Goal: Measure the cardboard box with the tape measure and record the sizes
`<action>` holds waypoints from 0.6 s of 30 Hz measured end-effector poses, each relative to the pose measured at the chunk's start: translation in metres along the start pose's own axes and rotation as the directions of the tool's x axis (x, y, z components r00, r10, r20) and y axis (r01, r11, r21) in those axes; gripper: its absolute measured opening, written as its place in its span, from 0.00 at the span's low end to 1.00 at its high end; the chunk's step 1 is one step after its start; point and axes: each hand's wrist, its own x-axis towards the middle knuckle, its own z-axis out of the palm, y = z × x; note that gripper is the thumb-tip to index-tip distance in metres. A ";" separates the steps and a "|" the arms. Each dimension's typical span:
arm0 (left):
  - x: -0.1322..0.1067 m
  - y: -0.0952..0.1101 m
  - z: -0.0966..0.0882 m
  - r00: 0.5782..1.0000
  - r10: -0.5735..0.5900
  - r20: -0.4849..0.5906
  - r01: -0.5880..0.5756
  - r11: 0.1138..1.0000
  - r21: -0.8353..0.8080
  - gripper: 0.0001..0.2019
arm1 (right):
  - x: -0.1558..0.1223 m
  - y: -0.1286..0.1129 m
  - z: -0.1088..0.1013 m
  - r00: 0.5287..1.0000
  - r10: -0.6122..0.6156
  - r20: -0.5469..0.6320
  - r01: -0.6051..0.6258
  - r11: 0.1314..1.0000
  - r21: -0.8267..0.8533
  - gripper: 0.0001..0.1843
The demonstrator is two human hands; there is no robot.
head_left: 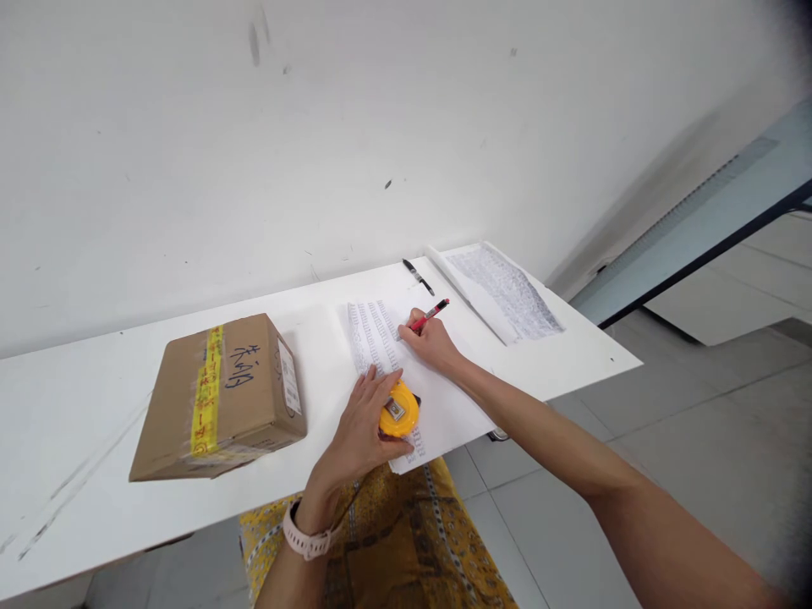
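Observation:
My right hand is closed round a red pen, whose tip touches a printed sheet of paper on the white table. My left hand rests on the near part of that sheet, its fingers curled round a yellow tape measure. A pale watch sits on my left wrist.
A taped cardboard box with handwriting lies left of the sheet. A black pen and a second printed sheet lie at the far right of the table. The white wall stands directly behind. Grey floor tiles are to the right.

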 end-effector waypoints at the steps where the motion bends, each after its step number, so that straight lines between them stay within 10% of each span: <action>1: 0.000 0.000 0.000 1.000 0.006 -0.005 -0.006 1.000 0.002 0.50 | 0.000 0.000 0.000 1.000 -0.001 0.004 0.001 1.000 0.002 0.13; 18: 0.001 0.002 0.000 1.000 0.004 -0.002 -0.004 1.000 0.007 0.49 | 0.000 0.003 0.002 1.000 -0.006 0.010 0.006 1.000 0.022 0.14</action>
